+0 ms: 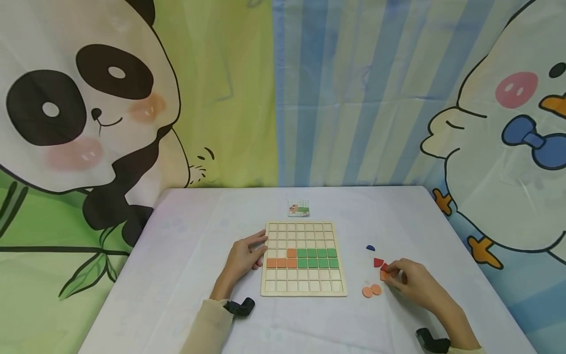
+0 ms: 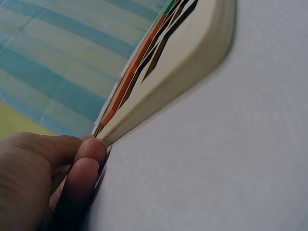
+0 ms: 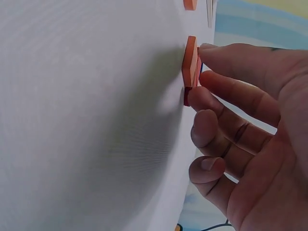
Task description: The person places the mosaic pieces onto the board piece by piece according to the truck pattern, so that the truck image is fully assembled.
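Note:
A wooden grid board (image 1: 305, 286) lies flat on the table, with orange square tiles (image 1: 281, 263) and green square tiles (image 1: 312, 263) filling part of two rows. My left hand (image 1: 240, 255) holds the board's left edge; in the left wrist view its fingertips (image 2: 86, 173) meet the rim. To the right of the board, my right hand (image 1: 411, 282) pinches an orange square tile (image 3: 189, 62) between thumb and fingers. That tile stands tilted close to the tabletop. Two red pieces (image 1: 378, 262) lie beside it, one partly hidden by the fingers.
Two orange discs (image 1: 367, 292) lie nearer me than the red pieces, and a blue half-circle (image 1: 370, 248) lies farther off. Behind the board sits a small picture card (image 1: 298, 208). A printed curtain (image 1: 345, 98) hangs along the table's far edge.

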A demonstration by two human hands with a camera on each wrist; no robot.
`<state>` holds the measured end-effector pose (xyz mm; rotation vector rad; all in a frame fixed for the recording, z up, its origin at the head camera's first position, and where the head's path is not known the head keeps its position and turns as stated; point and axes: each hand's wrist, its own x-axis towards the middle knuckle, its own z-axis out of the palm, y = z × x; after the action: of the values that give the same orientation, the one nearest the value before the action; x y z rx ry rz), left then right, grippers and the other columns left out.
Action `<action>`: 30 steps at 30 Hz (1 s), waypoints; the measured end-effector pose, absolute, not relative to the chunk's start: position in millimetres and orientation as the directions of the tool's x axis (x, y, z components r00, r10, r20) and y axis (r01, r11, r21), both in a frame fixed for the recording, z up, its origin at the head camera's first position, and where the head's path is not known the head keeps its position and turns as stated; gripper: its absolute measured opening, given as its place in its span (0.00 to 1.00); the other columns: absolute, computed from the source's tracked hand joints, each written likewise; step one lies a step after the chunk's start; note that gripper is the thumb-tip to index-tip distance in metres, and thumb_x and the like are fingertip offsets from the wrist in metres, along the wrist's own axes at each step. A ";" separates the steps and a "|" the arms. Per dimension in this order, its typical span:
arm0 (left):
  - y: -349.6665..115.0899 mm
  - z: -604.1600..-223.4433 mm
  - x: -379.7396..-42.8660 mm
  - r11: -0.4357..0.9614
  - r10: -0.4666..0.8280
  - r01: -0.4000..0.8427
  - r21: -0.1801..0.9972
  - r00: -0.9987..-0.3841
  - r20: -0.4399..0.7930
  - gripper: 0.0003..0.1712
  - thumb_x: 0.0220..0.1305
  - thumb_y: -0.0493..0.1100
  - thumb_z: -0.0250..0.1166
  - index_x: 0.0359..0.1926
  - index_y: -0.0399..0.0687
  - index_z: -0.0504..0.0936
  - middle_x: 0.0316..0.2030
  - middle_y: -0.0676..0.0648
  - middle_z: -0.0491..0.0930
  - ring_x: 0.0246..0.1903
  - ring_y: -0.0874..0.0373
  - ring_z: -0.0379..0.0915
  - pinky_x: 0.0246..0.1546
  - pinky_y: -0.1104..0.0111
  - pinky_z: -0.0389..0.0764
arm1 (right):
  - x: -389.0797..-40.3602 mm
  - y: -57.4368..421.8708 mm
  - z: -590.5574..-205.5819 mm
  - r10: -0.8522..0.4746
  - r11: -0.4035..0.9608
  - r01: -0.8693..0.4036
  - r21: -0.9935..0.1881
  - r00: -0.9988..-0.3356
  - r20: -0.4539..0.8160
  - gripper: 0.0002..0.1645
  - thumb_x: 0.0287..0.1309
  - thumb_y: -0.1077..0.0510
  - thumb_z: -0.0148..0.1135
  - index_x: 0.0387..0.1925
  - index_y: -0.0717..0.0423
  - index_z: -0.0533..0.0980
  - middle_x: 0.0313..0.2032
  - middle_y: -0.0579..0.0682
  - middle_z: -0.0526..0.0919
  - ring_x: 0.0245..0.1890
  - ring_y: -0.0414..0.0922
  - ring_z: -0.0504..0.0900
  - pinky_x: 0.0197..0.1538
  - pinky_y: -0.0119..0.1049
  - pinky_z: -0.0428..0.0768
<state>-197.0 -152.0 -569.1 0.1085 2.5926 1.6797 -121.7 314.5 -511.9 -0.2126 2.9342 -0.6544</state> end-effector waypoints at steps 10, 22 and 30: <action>-151.7 -567.4 -196.8 0.408 0.094 0.036 0.912 -0.996 -0.002 0.23 0.73 0.42 0.70 0.67 0.51 0.84 0.70 0.56 0.80 0.14 0.60 0.75 0.14 0.71 0.77 | -124.3 318.4 -515.8 -0.149 0.892 -0.078 -0.445 -0.980 -0.128 0.13 0.58 0.58 0.79 0.44 0.55 0.86 0.35 0.45 0.83 0.33 0.42 0.74 0.32 0.27 0.76; -151.7 -568.2 -195.2 0.438 0.101 0.062 0.897 -0.995 0.020 0.24 0.73 0.41 0.69 0.68 0.49 0.82 0.71 0.54 0.79 0.11 0.62 0.73 0.12 0.70 0.77 | -120.6 323.1 -518.6 -0.147 0.888 -0.069 -0.455 -0.980 -0.138 0.14 0.57 0.58 0.80 0.44 0.53 0.86 0.36 0.45 0.83 0.34 0.42 0.73 0.32 0.27 0.74; -150.9 -566.2 -194.5 0.441 0.094 0.066 0.895 -0.995 0.027 0.24 0.72 0.42 0.70 0.67 0.49 0.83 0.70 0.55 0.80 0.10 0.61 0.73 0.12 0.70 0.76 | -120.3 326.7 -519.9 -0.122 0.904 -0.054 -0.425 -0.984 -0.133 0.18 0.54 0.58 0.81 0.47 0.54 0.85 0.36 0.45 0.83 0.34 0.42 0.74 0.33 0.27 0.75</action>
<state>-194.5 -150.9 -566.2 0.1462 2.6444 1.6401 -120.3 326.7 -519.9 -0.1357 2.9112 -0.6428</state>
